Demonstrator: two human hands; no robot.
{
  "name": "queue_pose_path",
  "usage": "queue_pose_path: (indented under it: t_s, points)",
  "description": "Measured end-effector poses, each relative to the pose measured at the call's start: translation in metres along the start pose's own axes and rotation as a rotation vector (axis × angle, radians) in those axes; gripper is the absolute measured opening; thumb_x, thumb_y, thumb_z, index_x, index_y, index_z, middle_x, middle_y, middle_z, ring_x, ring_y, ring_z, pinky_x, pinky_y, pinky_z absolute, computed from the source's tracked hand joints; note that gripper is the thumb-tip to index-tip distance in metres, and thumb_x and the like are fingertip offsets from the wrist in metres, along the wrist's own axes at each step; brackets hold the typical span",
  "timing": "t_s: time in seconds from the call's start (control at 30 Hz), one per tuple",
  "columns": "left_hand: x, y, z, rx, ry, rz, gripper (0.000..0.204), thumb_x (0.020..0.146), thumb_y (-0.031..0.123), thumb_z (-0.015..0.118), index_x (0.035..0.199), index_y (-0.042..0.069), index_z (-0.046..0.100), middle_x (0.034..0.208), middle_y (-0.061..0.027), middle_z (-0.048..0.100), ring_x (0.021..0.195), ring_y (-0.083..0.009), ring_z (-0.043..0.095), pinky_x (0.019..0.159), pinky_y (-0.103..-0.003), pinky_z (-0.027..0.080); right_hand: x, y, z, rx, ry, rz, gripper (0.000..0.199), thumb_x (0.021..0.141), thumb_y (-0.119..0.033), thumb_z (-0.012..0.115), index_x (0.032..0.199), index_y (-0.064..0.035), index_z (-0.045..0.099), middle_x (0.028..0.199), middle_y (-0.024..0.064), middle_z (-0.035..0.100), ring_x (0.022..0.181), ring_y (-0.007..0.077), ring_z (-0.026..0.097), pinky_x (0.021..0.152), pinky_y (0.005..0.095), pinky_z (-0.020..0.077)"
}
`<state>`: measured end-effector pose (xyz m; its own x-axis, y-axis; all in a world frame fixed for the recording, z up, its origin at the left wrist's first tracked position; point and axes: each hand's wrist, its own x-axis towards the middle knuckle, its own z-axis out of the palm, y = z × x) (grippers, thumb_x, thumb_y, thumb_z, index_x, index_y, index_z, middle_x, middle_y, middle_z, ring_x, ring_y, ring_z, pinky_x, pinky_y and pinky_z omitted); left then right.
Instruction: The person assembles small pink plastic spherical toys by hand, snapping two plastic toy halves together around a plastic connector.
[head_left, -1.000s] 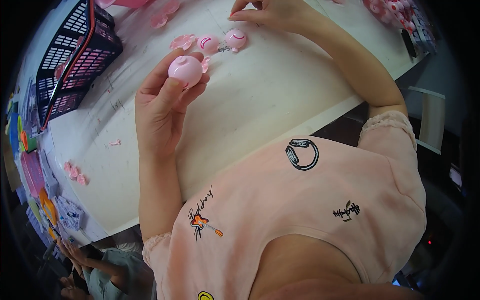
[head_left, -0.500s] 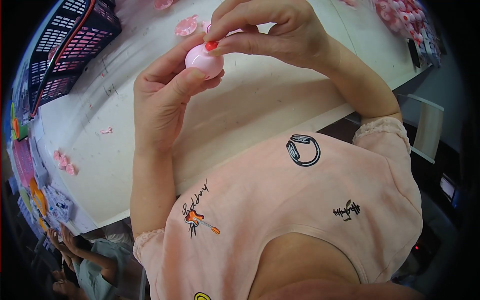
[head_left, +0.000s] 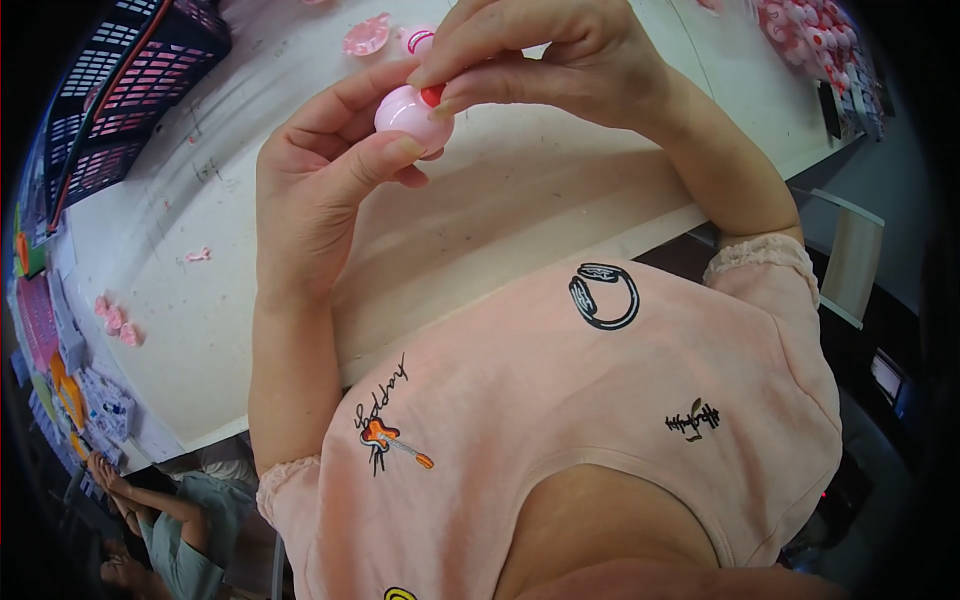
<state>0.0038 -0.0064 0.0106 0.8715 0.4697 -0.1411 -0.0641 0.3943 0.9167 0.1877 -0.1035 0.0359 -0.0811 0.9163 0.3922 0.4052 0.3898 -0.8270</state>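
Between the thumb and fingers of my left hand (head_left: 335,160) is a glossy pink ball-shaped piece (head_left: 412,118), held above the table. My right hand (head_left: 550,65) pinches a small red piece (head_left: 433,95) against the ball's upper right side. Its fingertips cover part of the red piece, so how it meets the ball is hidden. Just beyond the hands lie a translucent pink petal-edged piece (head_left: 367,36) and a small pink part with a magenta ring (head_left: 419,41).
A dark blue plastic basket (head_left: 135,100) with pink pieces stands at the left. Small pink parts (head_left: 117,322) lie on the white table (head_left: 200,370). A heap of red, white and pink pieces (head_left: 810,40) sits at the far right. Another person (head_left: 180,510) is at lower left.
The ball has tilted slightly and shifted a little right, with the red piece now at its upper right side. My right hand still pinches it. The whole view has shifted slightly.
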Motion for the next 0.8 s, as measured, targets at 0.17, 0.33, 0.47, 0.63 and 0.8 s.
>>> queue_pose_path:
  t_s: [0.17, 0.33, 0.47, 0.63, 0.8]
  points:
    - [-0.002, 0.000, -0.003, 0.062, -0.007, -0.060, 0.035, 0.072, 0.006, 0.068, 0.104, -0.003, 0.060, 0.085, -0.0091, 0.064, 0.073, -0.0133, 0.061, 0.061, -0.024, 0.050, 0.005, 0.002, -0.002, -0.442, -0.161, -0.265, 0.012, 0.074, -0.006, 0.068, 0.084, -0.0017, 0.066, 0.073, 0.0087, 0.062, 0.066, 0.0172, 0.059, 0.058, 0.0245, 0.0461]
    - [-0.001, -0.001, -0.002, 0.062, 0.005, -0.077, 0.033, 0.075, 0.009, 0.066, 0.105, -0.003, 0.059, 0.087, -0.0105, 0.064, 0.073, -0.0146, 0.062, 0.061, -0.023, 0.051, -0.002, 0.003, 0.006, -0.055, 0.002, -0.075, 0.012, 0.074, -0.006, 0.068, 0.084, -0.0020, 0.065, 0.075, 0.0100, 0.062, 0.067, 0.0195, 0.060, 0.059, 0.0256, 0.0470]
    - [-0.002, -0.004, -0.010, -0.143, -0.067, -0.143, 0.034, 0.078, 0.013, 0.064, 0.107, -0.003, 0.058, 0.090, -0.0118, 0.064, 0.073, -0.0161, 0.062, 0.062, -0.024, 0.052, 0.000, 0.002, 0.006, -0.078, 0.013, -0.101, 0.015, 0.073, -0.008, 0.069, 0.086, -0.0019, 0.066, 0.075, 0.0103, 0.063, 0.064, 0.0197, 0.061, 0.057, 0.0252, 0.0471]
    - [0.000, -0.002, -0.013, -0.151, -0.128, -0.205, 0.035, 0.078, 0.015, 0.064, 0.108, -0.003, 0.058, 0.091, -0.0120, 0.063, 0.074, -0.0164, 0.062, 0.063, -0.025, 0.053, -0.002, 0.005, 0.004, -0.015, -0.013, -0.108, 0.018, 0.072, -0.010, 0.070, 0.087, -0.0023, 0.066, 0.074, 0.0098, 0.063, 0.063, 0.0193, 0.060, 0.054, 0.0249, 0.0468]
    - [-0.001, -0.001, -0.012, -0.074, -0.140, -0.204, 0.036, 0.078, 0.016, 0.065, 0.108, -0.003, 0.058, 0.090, -0.0114, 0.064, 0.073, -0.0159, 0.062, 0.062, -0.025, 0.052, -0.002, 0.000, 0.002, -0.064, -0.041, -0.134, 0.019, 0.072, -0.012, 0.070, 0.088, -0.0024, 0.066, 0.072, 0.0093, 0.062, 0.061, 0.0188, 0.059, 0.052, 0.0249, 0.0464]
